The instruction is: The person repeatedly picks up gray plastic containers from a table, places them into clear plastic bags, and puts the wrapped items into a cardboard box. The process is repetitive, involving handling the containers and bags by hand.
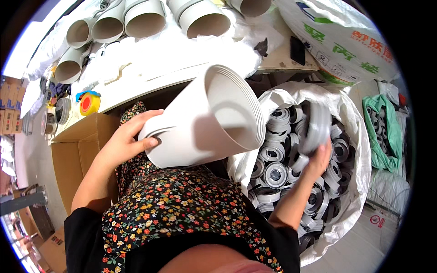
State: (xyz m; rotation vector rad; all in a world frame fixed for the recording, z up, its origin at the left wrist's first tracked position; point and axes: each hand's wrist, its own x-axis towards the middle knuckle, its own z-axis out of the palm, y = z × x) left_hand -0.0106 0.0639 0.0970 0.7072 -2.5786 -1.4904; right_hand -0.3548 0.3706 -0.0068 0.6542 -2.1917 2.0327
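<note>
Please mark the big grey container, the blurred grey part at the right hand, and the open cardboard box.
Big grey container (193, 120): head view, outer side wall.
Blurred grey part (317, 127): head view, middle of its body.
Open cardboard box (86, 157): head view, a wall.

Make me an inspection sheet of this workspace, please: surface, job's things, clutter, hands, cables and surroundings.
Surface: table, largely covered by white wrapping.
Job's things: light grey tapered bucket, tilted, mouth toward the right; blurred grey round part; white sack holding many grey-and-black round parts.
Clutter: light grey containers along the table's far side; black smartphone; yellow-and-red round object.
Hands: left hand grips the bucket's narrower end; right hand holds the blurred part over the sack.
Cables: nothing certain seen.
Surroundings: open cardboard box at left; printed white bag at upper right; green bag at far right.
</note>
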